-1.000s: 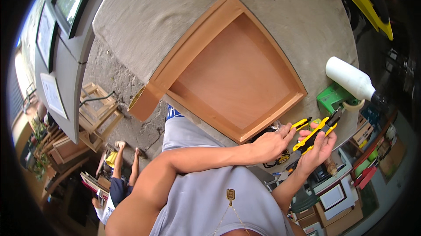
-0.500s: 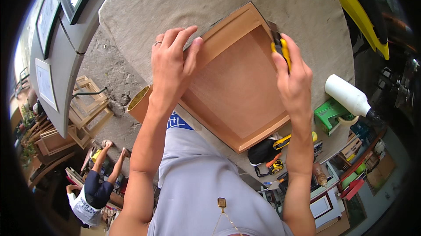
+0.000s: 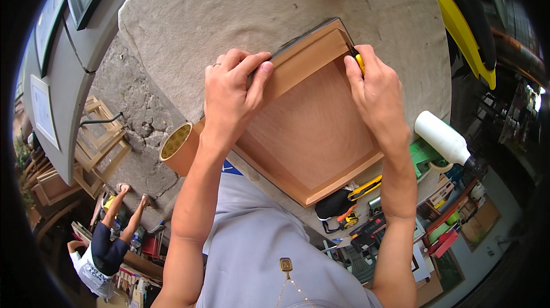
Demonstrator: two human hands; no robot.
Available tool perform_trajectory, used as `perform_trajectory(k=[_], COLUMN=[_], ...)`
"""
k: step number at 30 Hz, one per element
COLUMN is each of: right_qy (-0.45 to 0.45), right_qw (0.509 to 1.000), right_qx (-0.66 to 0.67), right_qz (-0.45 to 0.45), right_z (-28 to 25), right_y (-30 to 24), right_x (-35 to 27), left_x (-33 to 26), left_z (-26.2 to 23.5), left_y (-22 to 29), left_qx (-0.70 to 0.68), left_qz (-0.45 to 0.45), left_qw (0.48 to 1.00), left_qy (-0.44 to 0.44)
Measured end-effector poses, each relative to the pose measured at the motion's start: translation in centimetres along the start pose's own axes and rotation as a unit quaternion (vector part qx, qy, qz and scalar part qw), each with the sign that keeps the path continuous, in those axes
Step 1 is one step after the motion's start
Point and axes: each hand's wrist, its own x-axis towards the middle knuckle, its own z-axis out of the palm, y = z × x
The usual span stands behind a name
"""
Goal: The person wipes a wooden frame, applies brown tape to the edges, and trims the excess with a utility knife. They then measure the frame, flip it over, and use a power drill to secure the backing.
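The brown tray-like frame (image 3: 314,131) lies askew on the table (image 3: 395,16), one corner pointing forward. The left hand (image 3: 234,91) clasps its far-left side; the right hand (image 3: 375,95) is clamped on a yellow-black knife (image 3: 360,63) whose long axis slants forward and leftward near that corner.

Touches upper-left edge of brown box frame (image 3: 306,68) with left hand (image 3: 232,90). Grips yellow-and-black cutter (image 3: 360,63) in right hand (image 3: 375,87), at frame's far corner. Shows brown tape roll (image 3: 183,158) left of left forearm (image 3: 192,199), white bottle (image 3: 441,137) beside green tool (image 3: 421,152) at right, tape measure (image 3: 348,222) near frame's bottom corner.
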Motion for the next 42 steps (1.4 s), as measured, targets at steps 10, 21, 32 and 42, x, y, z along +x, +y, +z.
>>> perform_trajectory(k=[10,21,32,42], right_qy=[-0.063,-0.131,-0.165,-0.105], right_qw=[0.997,0.988,0.973,0.993], right_qx=[-0.039,-0.079,-0.164,0.038], right_qz=[0.012,0.038,-0.009,0.033], right_z=[-1.2,-2.5,-3.3,-1.7], right_y=[-0.4,-1.5,-1.7,-6.3], right_x=[0.7,1.6,1.0,-5.1], left_x=[0.0,0.0,-0.1,-0.6], left_z=[-0.1,0.0,-0.1,-5.4], left_y=[0.0,0.1,0.1,-0.2], left_qx=[-0.011,0.007,-0.002,-0.168], left_qz=[-0.007,0.0,-0.004,-0.086], left_qw=[1.0,1.0,1.0,0.981], left_qy=[-0.004,0.004,0.013,0.04])
